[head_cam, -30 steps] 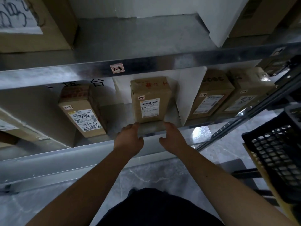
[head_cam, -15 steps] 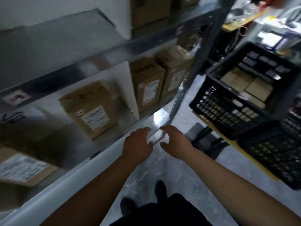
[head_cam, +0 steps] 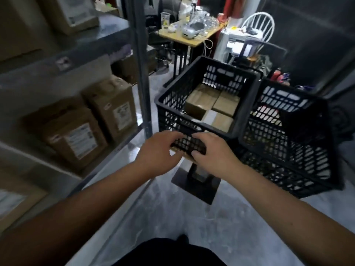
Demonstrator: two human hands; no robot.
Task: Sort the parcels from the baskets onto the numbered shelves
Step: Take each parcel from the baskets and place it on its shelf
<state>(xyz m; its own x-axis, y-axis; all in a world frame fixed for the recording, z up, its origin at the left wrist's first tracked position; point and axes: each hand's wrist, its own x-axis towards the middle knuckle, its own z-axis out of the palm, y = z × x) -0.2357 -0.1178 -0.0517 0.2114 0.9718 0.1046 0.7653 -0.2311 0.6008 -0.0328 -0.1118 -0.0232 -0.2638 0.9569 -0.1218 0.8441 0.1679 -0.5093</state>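
Note:
A black plastic basket (head_cam: 247, 81) stands ahead of me with several brown cardboard parcels (head_cam: 201, 101) lying flat inside. My left hand (head_cam: 159, 152) and my right hand (head_cam: 213, 152) hover side by side in front of the basket's near wall, fingers relaxed and holding nothing. To my left runs the metal shelf (head_cam: 63, 60). Two labelled parcels (head_cam: 76, 139) stand upright on its lower level.
A second black basket (head_cam: 288, 135) sits to the right of the first. Both rest on a stand with a dark base plate (head_cam: 196, 187). Behind are a cluttered wooden table (head_cam: 192, 33) and a white chair (head_cam: 259, 24). Grey floor lies below me.
I have turned right, away from the shelf and toward the baskets. Both hands left the shelf edge and now hang empty before the near basket.

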